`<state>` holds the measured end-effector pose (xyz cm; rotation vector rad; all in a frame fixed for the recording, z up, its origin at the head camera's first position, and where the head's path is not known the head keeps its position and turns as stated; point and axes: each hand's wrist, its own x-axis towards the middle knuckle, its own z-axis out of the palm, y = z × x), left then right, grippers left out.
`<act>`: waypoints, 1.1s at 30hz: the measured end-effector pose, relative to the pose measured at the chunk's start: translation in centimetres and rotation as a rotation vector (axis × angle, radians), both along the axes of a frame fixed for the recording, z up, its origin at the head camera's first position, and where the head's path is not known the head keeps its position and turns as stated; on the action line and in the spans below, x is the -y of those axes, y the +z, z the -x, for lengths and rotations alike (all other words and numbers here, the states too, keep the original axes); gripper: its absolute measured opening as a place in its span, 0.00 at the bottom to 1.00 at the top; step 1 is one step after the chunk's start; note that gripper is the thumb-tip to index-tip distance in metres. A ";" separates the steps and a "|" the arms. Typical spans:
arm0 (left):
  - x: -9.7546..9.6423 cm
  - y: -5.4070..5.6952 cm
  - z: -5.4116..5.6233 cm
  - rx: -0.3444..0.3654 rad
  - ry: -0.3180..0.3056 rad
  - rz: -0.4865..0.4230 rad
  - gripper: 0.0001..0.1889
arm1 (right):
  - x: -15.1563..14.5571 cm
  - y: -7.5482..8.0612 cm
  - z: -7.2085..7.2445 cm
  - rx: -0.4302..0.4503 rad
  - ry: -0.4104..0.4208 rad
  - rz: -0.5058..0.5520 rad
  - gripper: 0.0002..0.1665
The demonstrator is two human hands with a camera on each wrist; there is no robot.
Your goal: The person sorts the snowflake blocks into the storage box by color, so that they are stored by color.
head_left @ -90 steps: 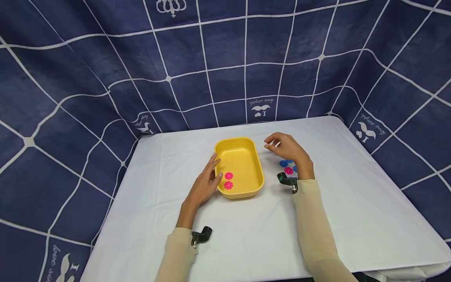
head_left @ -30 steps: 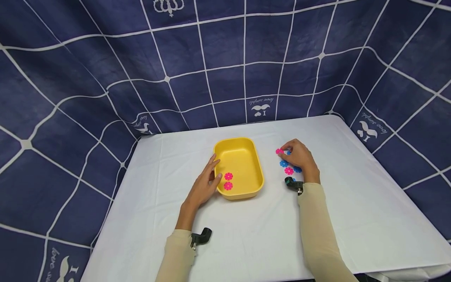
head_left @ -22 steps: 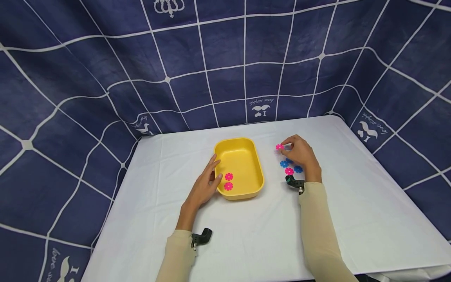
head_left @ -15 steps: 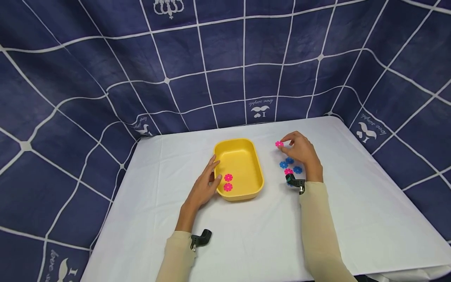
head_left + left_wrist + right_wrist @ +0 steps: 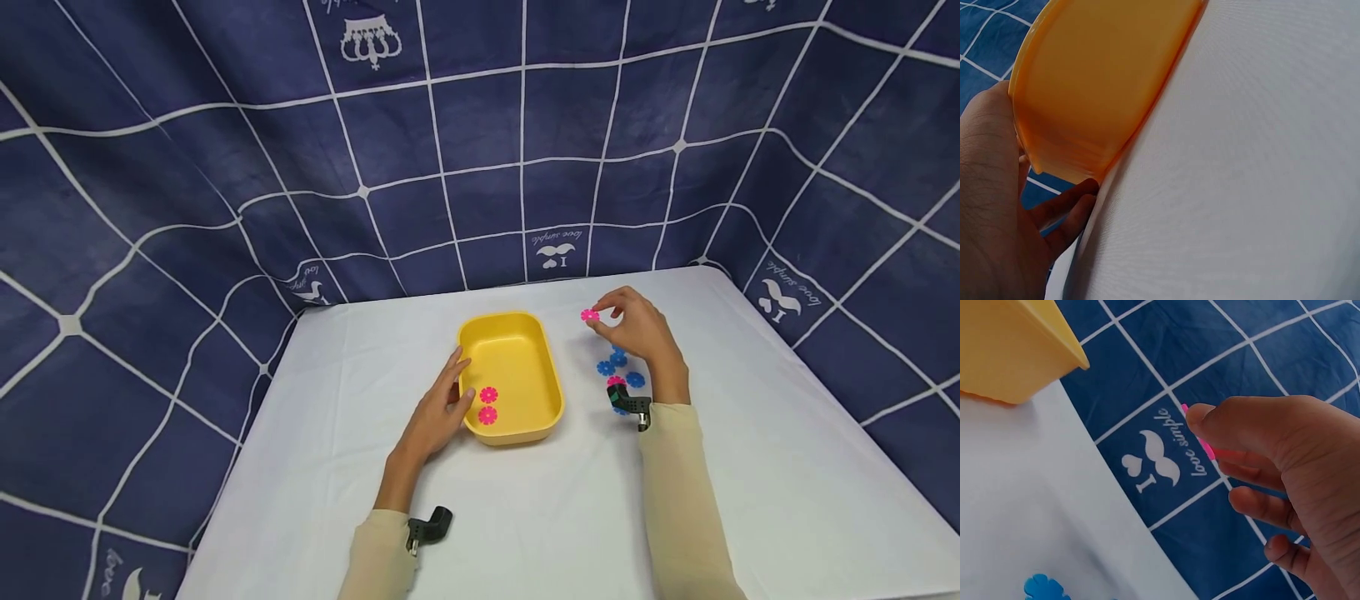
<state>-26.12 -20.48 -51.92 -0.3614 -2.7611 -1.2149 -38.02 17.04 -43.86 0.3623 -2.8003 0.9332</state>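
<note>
My right hand [image 5: 637,329] pinches a pink notched plastic disc [image 5: 590,316], shaped like a flower, between thumb and index finger, above the table. The right wrist view has that disc edge-on, largely behind the thumb. My left hand [image 5: 433,417] holds the left wall of a yellow tray [image 5: 517,362], its thumb at the rim; in the left wrist view other fingers bend low outside the tray. Two pink discs [image 5: 488,395] lie on the tray's floor, near its left front. Several blue discs [image 5: 606,367] and a pink disc [image 5: 616,381] are under and beside my right hand.
A white cloth [image 5: 570,517] covers the table. Blue curtains [image 5: 480,150] with white grid lines stand behind it and on both sides. A black wrist camera [image 5: 628,400] partly covers the loose discs.
My right hand went down to the loose discs, pinched a pink one and lifted it clear, now slightly leftward. My left hand has stayed at the tray. The head view has tilted up slightly.
</note>
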 end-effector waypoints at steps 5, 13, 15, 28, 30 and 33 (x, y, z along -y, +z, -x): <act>0.0 0.1 0.0 0.000 -0.001 0.003 0.33 | 1.2 0.1 -0.1 -0.017 0.048 0.022 0.23; 0.0 0.3 0.1 0.011 -0.002 0.014 0.33 | 3.6 0.7 -0.4 -0.045 0.114 0.028 0.22; 0.0 0.4 0.1 0.010 -0.005 0.017 0.33 | 4.2 0.9 -0.4 -0.064 0.142 0.022 0.21; -0.1 0.3 0.0 -0.012 0.001 0.026 0.32 | 8.6 1.5 -0.7 -0.073 0.279 -0.006 0.19; -0.1 0.2 0.0 -0.012 0.001 0.022 0.32 | 9.3 1.4 -0.8 -0.066 0.290 -0.012 0.19; -0.1 0.2 -0.1 -0.002 0.001 0.021 0.32 | 10.3 1.3 -1.0 -0.062 0.307 -0.016 0.19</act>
